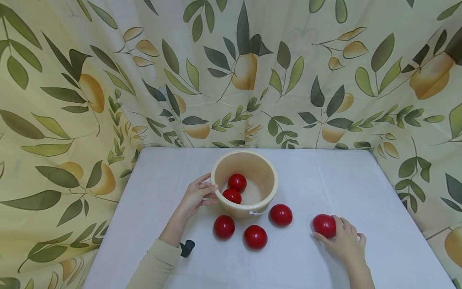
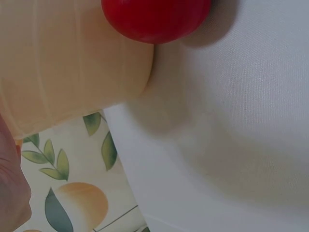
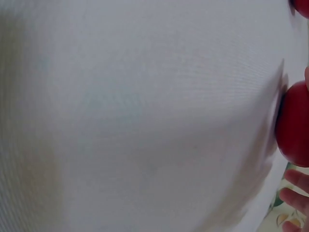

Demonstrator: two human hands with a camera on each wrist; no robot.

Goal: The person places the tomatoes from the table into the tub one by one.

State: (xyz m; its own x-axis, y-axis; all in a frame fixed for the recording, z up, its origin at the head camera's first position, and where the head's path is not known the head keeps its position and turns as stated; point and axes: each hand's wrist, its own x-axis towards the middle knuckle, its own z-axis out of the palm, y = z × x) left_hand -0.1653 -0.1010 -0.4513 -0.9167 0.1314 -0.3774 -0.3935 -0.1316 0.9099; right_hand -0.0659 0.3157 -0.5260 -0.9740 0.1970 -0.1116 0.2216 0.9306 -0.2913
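Observation:
A cream-coloured bucket [image 1: 265, 200] stands at the middle of the table, its mouth facing up. My left hand [image 1: 195, 196] holds its left rim, thumb over the edge and fingers against the outer wall. Two glossy red balls lie inside, one red ball [image 1: 237, 182] behind the other. To the right, my right hand [image 1: 344, 239] grips another red ball [image 1: 324, 225] between thumb and fingers, low over the tabletop. In the right wrist view this held ball [image 3: 294, 125] shows at the right edge, with several fingers [image 3: 294, 198] below it.
In front of the bucket lie three loose red balls: a left ball [image 1: 224, 227], a middle ball [image 1: 255, 237] and a right ball [image 1: 280, 215]. A small black object [image 1: 187, 248] sits by my left sleeve. The white table [image 1: 303, 265] backs onto a leaf-patterned curtain [image 1: 223, 100].

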